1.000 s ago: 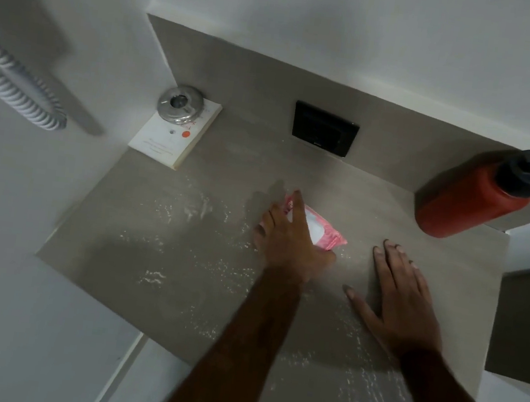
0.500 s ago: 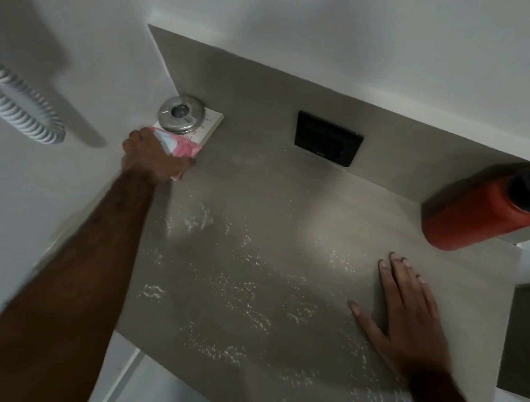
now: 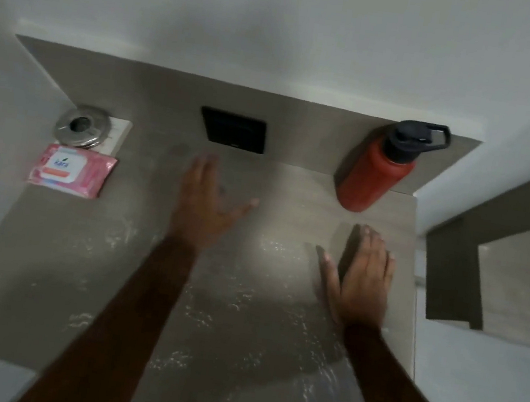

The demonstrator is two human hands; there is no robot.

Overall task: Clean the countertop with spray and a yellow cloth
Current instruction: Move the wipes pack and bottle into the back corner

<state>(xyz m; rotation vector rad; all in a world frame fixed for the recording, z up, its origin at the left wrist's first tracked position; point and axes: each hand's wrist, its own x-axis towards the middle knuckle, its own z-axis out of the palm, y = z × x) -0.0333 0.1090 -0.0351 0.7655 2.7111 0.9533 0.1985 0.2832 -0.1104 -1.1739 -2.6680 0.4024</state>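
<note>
While the right hand (image 3: 362, 281) lies flat on the countertop (image 3: 96, 266) with its fingers together and thumb apart, holding nothing, the left hand (image 3: 204, 203) is blurred above the middle of the surface, fingers spread and empty. White flecks of residue speckle the grey top. A pink wipes packet (image 3: 70, 170) lies at the far left, just in front of a round metal dish (image 3: 83, 126). A red bottle (image 3: 377, 171) with a black cap stands at the far right beside a black wall plate (image 3: 232, 129). No yellow cloth or spray shows.
</note>
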